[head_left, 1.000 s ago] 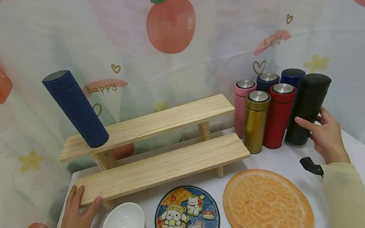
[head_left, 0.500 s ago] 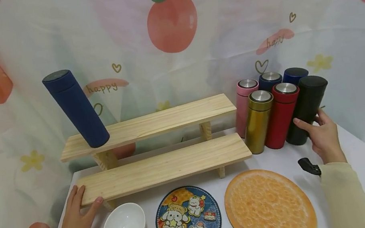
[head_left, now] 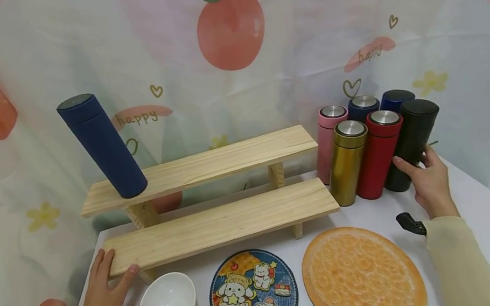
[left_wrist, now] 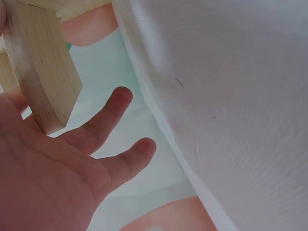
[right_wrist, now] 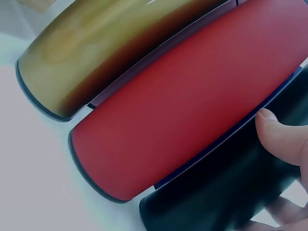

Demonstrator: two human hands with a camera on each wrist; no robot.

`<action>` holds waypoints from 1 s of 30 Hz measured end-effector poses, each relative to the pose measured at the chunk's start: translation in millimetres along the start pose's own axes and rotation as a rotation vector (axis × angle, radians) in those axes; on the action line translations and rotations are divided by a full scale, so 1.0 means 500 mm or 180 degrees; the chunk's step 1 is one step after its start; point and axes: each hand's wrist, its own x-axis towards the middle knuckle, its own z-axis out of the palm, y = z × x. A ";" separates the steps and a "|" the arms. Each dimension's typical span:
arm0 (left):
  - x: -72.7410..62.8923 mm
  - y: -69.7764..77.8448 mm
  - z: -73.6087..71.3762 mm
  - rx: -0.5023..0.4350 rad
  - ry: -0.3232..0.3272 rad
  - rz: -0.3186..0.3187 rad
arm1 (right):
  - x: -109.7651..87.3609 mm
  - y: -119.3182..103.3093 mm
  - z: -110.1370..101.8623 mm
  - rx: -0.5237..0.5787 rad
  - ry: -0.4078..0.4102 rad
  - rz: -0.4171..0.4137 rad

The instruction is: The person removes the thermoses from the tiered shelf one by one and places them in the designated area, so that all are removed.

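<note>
My right hand (head_left: 432,190) grips the lower part of a black thermos bottle (head_left: 414,137), thumb on its near side and fingers behind. The bottle stands close beside a red thermos (head_left: 380,156); in the right wrist view the thumb (right_wrist: 279,134) lies along the black body. My left hand (head_left: 102,293) rests at the left end of the lower plank of a wooden two-step shelf (head_left: 218,226), fingers spread on the end and thumb at the front edge. In the left wrist view two straight fingers (left_wrist: 110,113) extend past the wood (left_wrist: 45,62).
A dark blue thermos (head_left: 104,150) stands on the upper plank's left end. Gold (head_left: 348,165), pink (head_left: 328,144) and two blue bottles crowd beside the red one. In front lie a white bowl (head_left: 167,304), a cartoon mat (head_left: 253,296) and an orange round mat (head_left: 364,274).
My right hand has brought the black thermos slightly left, from a lean to the right into place close by the red one. The left hand has stayed put.
</note>
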 end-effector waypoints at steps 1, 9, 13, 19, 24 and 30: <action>0.000 0.000 0.000 0.0000 -0.0003 0.0000 | -0.001 -0.001 0.000 -0.0022 -0.0006 0.0015; -0.002 -0.001 0.004 -0.0004 0.0030 0.0029 | -0.028 -0.048 -0.004 0.0336 0.0041 -0.0023; -0.001 -0.003 0.004 -0.0003 0.0050 0.0047 | -0.053 -0.093 -0.003 0.0561 0.0132 -0.0293; 0.000 0.000 0.001 0.0018 0.0048 0.0040 | -0.098 -0.156 0.001 0.1063 0.0187 -0.0709; 0.000 0.002 -0.001 0.0028 0.0000 0.0004 | -0.133 -0.198 0.015 0.1395 0.0142 -0.1034; -0.002 0.003 -0.002 0.0035 -0.0016 -0.0007 | -0.181 -0.230 0.051 0.1448 -0.0014 -0.1461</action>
